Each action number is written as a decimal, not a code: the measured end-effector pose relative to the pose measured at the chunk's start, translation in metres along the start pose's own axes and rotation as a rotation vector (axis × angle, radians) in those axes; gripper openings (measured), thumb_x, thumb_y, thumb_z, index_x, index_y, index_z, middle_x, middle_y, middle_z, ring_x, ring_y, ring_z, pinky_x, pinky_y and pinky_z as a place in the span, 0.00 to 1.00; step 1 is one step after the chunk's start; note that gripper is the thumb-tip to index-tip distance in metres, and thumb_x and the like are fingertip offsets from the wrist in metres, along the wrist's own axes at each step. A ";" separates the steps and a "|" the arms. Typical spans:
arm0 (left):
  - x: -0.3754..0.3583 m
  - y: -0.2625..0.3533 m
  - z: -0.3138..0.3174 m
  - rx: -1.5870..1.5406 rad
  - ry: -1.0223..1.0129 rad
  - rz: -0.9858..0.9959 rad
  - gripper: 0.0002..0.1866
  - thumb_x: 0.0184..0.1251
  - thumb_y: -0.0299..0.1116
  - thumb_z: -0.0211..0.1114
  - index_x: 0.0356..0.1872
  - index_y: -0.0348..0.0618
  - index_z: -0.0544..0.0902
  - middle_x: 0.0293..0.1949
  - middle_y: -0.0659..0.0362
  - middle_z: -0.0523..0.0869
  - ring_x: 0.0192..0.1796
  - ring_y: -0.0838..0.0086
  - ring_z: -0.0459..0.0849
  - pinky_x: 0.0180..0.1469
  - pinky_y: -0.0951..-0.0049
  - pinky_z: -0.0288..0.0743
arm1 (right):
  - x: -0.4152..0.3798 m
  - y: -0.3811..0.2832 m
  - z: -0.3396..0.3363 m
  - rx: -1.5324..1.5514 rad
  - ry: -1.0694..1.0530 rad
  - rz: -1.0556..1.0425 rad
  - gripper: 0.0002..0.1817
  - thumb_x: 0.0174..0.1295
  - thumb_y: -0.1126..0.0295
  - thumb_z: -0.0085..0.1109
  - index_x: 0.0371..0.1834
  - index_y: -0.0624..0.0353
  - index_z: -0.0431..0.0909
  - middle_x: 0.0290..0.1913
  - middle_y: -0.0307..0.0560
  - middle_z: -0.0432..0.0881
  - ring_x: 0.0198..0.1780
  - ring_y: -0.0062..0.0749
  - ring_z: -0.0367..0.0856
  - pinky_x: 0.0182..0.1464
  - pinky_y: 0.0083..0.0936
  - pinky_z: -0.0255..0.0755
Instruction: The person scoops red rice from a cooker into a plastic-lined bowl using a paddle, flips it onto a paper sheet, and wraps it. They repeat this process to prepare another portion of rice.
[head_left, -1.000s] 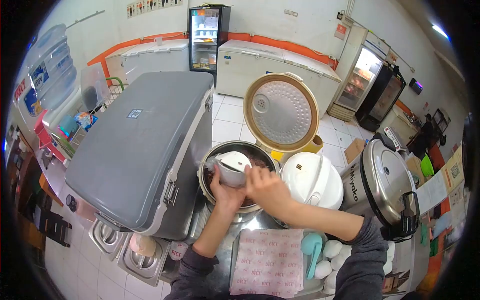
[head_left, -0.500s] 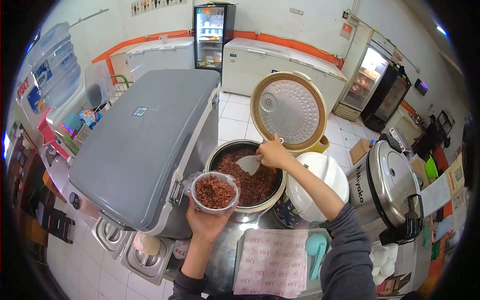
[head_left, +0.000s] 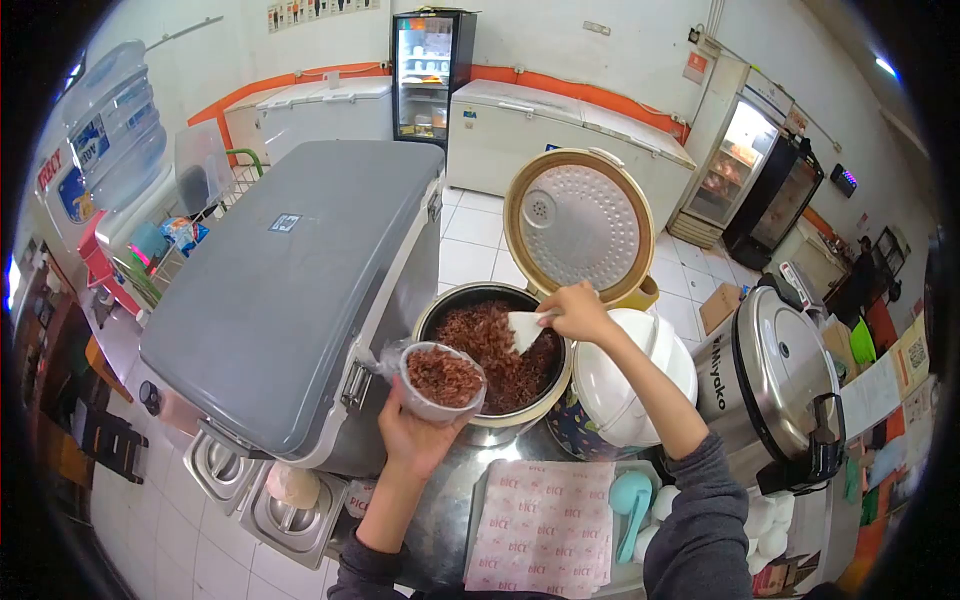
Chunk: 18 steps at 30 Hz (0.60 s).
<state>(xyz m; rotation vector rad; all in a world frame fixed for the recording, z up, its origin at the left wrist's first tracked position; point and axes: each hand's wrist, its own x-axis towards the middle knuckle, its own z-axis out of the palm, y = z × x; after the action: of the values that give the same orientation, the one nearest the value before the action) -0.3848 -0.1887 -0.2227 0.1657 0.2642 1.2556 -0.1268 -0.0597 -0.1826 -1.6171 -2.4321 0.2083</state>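
Note:
My left hand [head_left: 418,440] is closed around a small bowl [head_left: 440,408] lined with clear plastic, heaped with reddish-brown cooked rice [head_left: 443,378]. It holds the bowl beside the near left rim of an open rice cooker [head_left: 497,434]. My right hand [head_left: 580,312] grips a white rice paddle [head_left: 524,330], whose blade touches the dark red rice [head_left: 495,345] inside the pot. The hinged cooker lid [head_left: 585,222] stands raised behind that hand. The paddle's handle is mostly covered by my fingers.
A large grey cooler box [head_left: 290,270] stands left of the cooker. To the right are a white-lidded container [head_left: 635,375] and a steel Miyako cooker [head_left: 775,375]. Printed paper sheets [head_left: 542,525] and a turquoise scoop [head_left: 630,500] lie on a tray in front.
My right hand has moved slightly right and down, turning the paddle blade within the rice. The bowl in my left hand has shifted a little right and tilted toward the pot.

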 end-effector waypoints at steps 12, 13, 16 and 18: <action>0.065 -0.030 0.014 0.042 0.150 -0.025 0.30 0.64 0.56 0.49 0.61 0.48 0.64 0.60 0.53 0.68 0.62 0.58 0.67 0.60 0.50 0.64 | -0.086 -0.112 0.010 -0.558 0.334 -0.181 0.18 0.45 0.72 0.55 0.42 0.66 0.74 0.29 0.41 0.75 0.27 0.26 0.77 0.25 0.22 0.72; 0.066 -0.031 0.016 0.040 0.175 -0.032 0.30 0.64 0.57 0.48 0.60 0.48 0.65 0.59 0.53 0.69 0.62 0.58 0.68 0.60 0.51 0.65 | -0.090 -0.116 0.012 -0.568 0.374 -0.203 0.19 0.45 0.72 0.54 0.43 0.66 0.74 0.31 0.41 0.75 0.27 0.25 0.77 0.26 0.21 0.72; 0.067 -0.032 0.015 0.043 0.149 -0.070 0.30 0.64 0.57 0.46 0.60 0.48 0.66 0.58 0.52 0.71 0.60 0.58 0.70 0.57 0.51 0.68 | -0.092 -0.113 0.016 -0.591 0.409 -0.224 0.19 0.45 0.72 0.54 0.43 0.64 0.75 0.34 0.40 0.76 0.26 0.25 0.75 0.27 0.20 0.72; 0.068 -0.029 0.012 0.040 0.093 -0.083 0.30 0.65 0.58 0.45 0.60 0.49 0.66 0.58 0.52 0.71 0.60 0.57 0.70 0.56 0.50 0.70 | -0.085 -0.097 0.015 -0.525 0.466 -0.236 0.18 0.45 0.72 0.54 0.42 0.62 0.76 0.35 0.39 0.77 0.26 0.25 0.75 0.27 0.21 0.71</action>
<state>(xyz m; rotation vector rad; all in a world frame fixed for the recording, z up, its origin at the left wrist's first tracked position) -0.3352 -0.1327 -0.2259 0.1299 0.3729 1.1776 -0.1856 -0.1762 -0.1827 -1.3180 -2.3701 -0.8119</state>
